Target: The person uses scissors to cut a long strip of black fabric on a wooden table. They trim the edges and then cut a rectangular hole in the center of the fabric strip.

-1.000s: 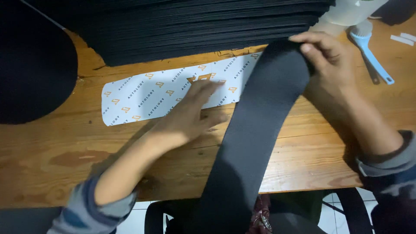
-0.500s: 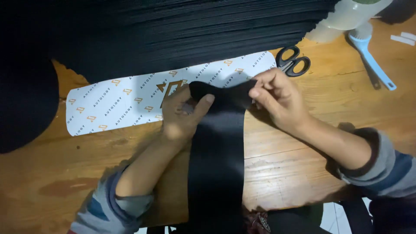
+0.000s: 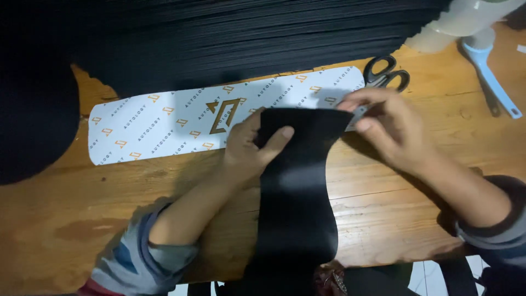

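where the long black flexible strip of sheet material (image 3: 296, 186) runs from the bottom centre of the frame up to the middle, its top edge lies over the right part of a long white rounded-end sticker sheet patterned with small orange marks (image 3: 164, 123). the strip lies flat on the brown wooden tabletop (image 3: 400, 219) and hangs off the near edge at the bottom of the frame.

left hand (image 3: 249, 148), centre frame: fingers closed on the strip's upper left corner, thumb (image 3: 276, 140) pressed on top of the black surface, the other fingers under or beside the edge. grey sleeve with coloured stripes at lower left.

right hand (image 3: 389, 123), right of centre: fingertips pinched together on the strip's upper right corner, just where it meets the white sheet's right end. dark grey sleeve at the lower right edge.

outward: black-handled scissors (image 3: 386, 77) lie just above the right hand, touching or just beside the white sheet's end; blades hidden by the hand. a large stack of thin black sheets (image 3: 246, 38) fills the upper part of the frame, its edge along the white sheet's far side. a light blue plastic handle (image 3: 490, 82) lies at the upper right, beside a pale whitish roll-like object (image 3: 460, 22) cut off by the top edge. a dark rounded mass (image 3: 33, 120) fills the left edge; cannot tell what it is.
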